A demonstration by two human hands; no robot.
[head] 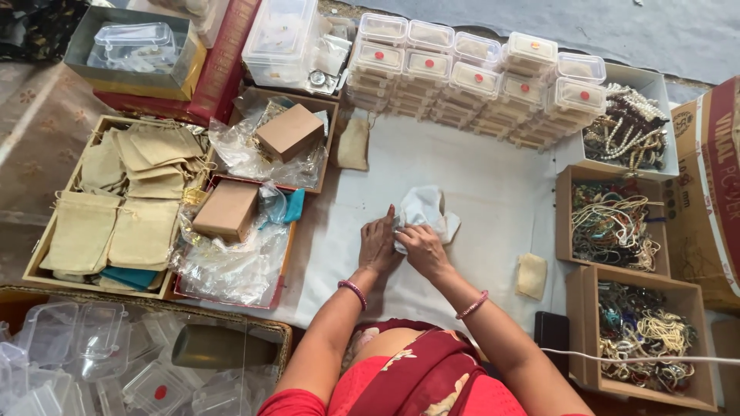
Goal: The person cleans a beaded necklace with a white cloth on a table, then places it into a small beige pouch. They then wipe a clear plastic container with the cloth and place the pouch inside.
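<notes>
My left hand [378,245] and my right hand [422,248] meet at the middle of a white cloth-covered work surface [478,177]. Both hold a crumpled piece of white tissue paper [422,208] that lies on the cloth and sticks out beyond my fingers. What the paper wraps, if anything, is hidden by my hands. A pink bangle sits on each wrist. A small beige pouch [532,276] lies to the right of my right forearm.
Stacks of small clear lidded boxes [470,81] line the far edge. Boxes of beaded necklaces [613,227] stand at right. At left, a tray of beige drawstring pouches [127,200], trays with plastic bags and brown cardboard boxes [227,209], and empty clear containers [92,362].
</notes>
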